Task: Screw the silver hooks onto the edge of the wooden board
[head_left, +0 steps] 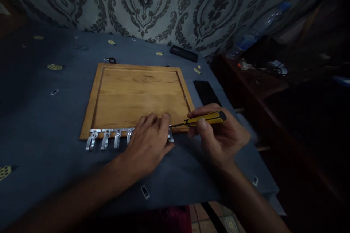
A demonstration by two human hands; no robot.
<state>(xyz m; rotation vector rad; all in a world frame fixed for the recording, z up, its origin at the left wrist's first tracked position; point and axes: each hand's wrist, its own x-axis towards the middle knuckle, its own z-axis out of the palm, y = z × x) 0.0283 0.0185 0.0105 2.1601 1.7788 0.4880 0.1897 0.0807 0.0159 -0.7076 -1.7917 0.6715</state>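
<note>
A framed wooden board (pixel 139 96) lies flat on the blue tablecloth. Along its near edge runs a metal hook rail (pixel 118 134) with several silver hooks hanging over the side. My left hand (pixel 149 142) is closed over the rail's right part, fingers curled on the board's edge, hiding some hooks. In my right hand (pixel 218 134) is a yellow and black screwdriver (pixel 207 118), pinched between thumb and fingers and held nearly level. Its thin shaft points left, and the tip reaches the rail's right end beside my left hand. Whether the tip sits in a screw cannot be made out.
Right of the board lies a black phone (pixel 207 93). A dark oblong case (pixel 183 53) rests near the patterned wall, and a small dark square piece (pixel 112 60) is behind the board. A plastic bottle (pixel 248 38) and clutter occupy a brown surface at right.
</note>
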